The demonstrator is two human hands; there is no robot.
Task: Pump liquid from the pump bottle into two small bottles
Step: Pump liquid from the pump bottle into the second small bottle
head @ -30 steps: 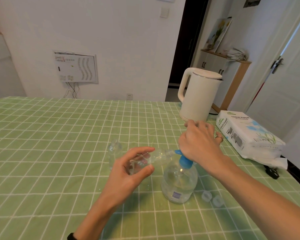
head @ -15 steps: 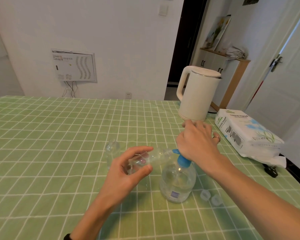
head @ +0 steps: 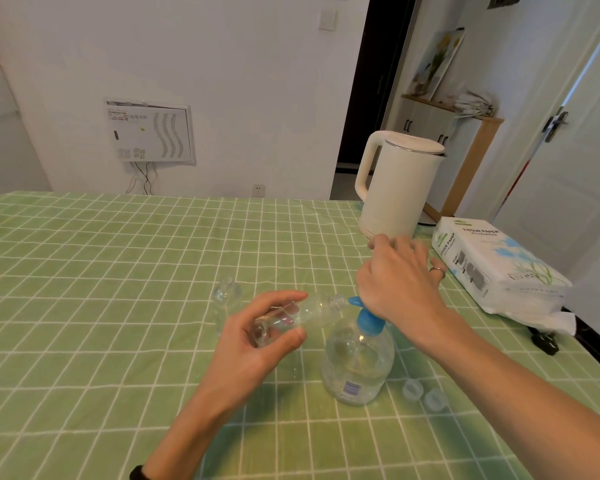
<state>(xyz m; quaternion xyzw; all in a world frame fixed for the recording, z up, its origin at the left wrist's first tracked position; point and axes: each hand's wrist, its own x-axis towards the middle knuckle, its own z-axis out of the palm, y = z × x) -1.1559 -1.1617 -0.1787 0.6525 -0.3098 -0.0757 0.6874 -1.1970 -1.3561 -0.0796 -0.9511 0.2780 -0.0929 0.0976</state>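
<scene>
A clear pump bottle (head: 357, 365) with a blue pump head stands on the green checked tablecloth (head: 118, 306). My right hand (head: 400, 278) rests flat on top of the pump head, fingers extended. My left hand (head: 257, 337) grips a small clear bottle (head: 312, 311), tilted almost sideways, its neck held against the blue nozzle (head: 354, 301). A second small clear bottle (head: 226, 299) stands upright just left of my left hand, uncapped. Two clear caps (head: 424, 393) lie on the cloth right of the pump bottle.
A cream electric kettle (head: 395, 185) stands at the table's far right. A white tissue pack (head: 496, 265) lies at the right edge, with a black plug (head: 544, 341) beside it. The table's right edge drops off close to my right arm.
Both hands and the bottles keep the same pose. My right hand has sunk very slightly on the pump head; only the camera view has shifted a little.
</scene>
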